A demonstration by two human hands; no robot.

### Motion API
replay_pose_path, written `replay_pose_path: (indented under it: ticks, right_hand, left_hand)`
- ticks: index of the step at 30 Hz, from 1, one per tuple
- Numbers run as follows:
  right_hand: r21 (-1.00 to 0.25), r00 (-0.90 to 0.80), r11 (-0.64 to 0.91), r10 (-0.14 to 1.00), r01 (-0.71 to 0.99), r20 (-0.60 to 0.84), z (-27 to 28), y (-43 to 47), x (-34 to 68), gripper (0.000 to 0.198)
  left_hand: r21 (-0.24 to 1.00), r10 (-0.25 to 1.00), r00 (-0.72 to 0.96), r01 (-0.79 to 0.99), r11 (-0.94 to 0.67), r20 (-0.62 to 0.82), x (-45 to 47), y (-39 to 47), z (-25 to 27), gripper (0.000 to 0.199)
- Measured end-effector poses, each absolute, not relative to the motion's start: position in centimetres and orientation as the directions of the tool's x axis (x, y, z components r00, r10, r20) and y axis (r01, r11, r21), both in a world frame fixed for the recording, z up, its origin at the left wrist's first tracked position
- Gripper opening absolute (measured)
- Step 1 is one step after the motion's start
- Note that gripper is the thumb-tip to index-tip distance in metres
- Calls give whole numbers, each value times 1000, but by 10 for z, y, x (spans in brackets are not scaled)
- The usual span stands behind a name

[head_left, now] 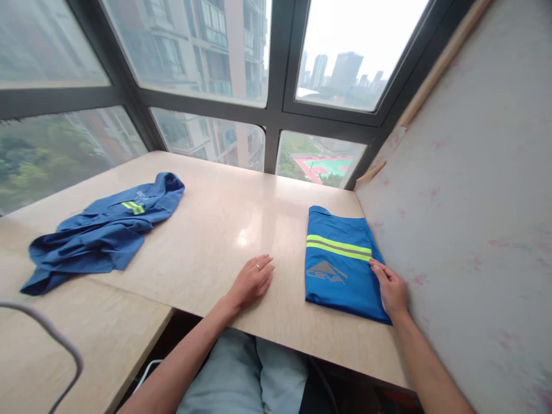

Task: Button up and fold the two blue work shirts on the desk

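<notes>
Two shirts lie on the table [224, 230]: one folded [338, 264] by the wall, one crumpled [101, 230] far left. The folded one is pressed by the open right hand [390, 287]; the left hand [252, 280] rests flat, empty. Edges are best smoothed evenly.

My right hand [391, 290] covered the near right corner of the folded shirt [336, 261]. The table [224, 230] hid my lap beneath its near edge, and left of it a dark cable [56, 339] ran off-frame.
</notes>
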State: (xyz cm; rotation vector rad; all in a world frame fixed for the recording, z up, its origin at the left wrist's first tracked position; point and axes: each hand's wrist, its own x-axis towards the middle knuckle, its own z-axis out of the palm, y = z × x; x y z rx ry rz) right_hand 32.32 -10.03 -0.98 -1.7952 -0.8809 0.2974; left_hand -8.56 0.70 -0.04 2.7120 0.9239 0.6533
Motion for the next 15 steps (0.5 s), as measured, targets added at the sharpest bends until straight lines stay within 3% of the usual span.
replay_pose_path:
  ticks: [2, 5, 9, 11, 15]
  right_hand:
    - [-796, 675, -269, 704, 542, 221, -9, -98, 324, 48]
    - [-579, 539, -303, 791, 757, 290, -5, -88, 323, 49]
    - [-359, 444, -360, 877, 861, 186, 8, -51, 305, 45]
    - [-364, 392, -313, 905, 877, 167, 15, -22, 279, 42]
    - [-499, 165, -73, 976, 864, 144, 28, 46, 189, 36]
  left_hand:
    - [317, 685, 619, 609, -727, 385, -117, 10, -1, 34]
    - [318, 778, 496, 720, -617, 386, -170, 15, -3, 34]
    - [320, 901, 273, 867, -383, 337, -230, 18, -8, 35]
    - [302, 937, 135, 924, -237, 322, -244, 16, -10, 36]
    - [288, 951, -37, 956, -56, 307, -240, 12, -13, 44]
